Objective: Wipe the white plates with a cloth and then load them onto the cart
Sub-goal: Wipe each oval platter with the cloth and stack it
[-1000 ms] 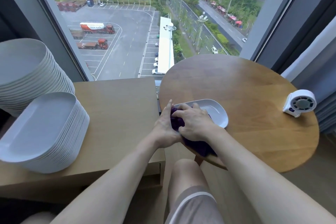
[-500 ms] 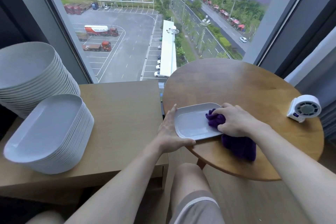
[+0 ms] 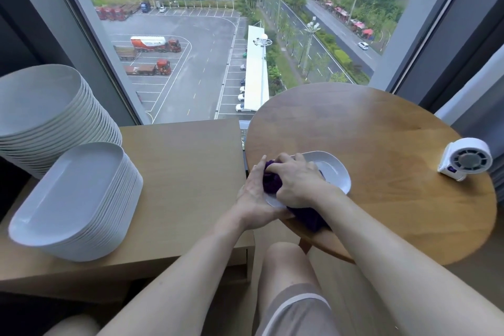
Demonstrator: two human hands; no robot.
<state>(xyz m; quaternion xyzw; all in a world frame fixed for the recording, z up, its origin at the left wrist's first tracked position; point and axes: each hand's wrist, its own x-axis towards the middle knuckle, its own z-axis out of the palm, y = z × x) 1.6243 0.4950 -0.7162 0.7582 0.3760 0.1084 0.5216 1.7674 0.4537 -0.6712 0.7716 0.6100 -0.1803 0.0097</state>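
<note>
In the head view, the right hand [image 3: 297, 180] is now sitting at the left end of the white plate [image 3: 334, 172], having swept the purple cloth [image 3: 272, 179] back across from the right end, where it was half a second ago. The plate's right half is showing bare again, and its left half is lying under the cloth and both hands. The plate itself is lying where it was, at the near left edge of the round table [image 3: 381, 128], just right of centre in the frame. The right hand's fingers are curling down over the bunched cloth and clamping it against the plate, while the cloth's tail is trailing under the wrist and over the table edge. The left hand [image 3: 252, 199] is staying at the plate's left rim, its fingers nearly straight and close together against that edge and touching the cloth; its thumb is hidden. At the left of the frame, the oblong plate stack [image 3: 79, 199] and the round plate stack [image 3: 49, 106] are standing unchanged on the wooden surface [image 3: 185, 172].
</note>
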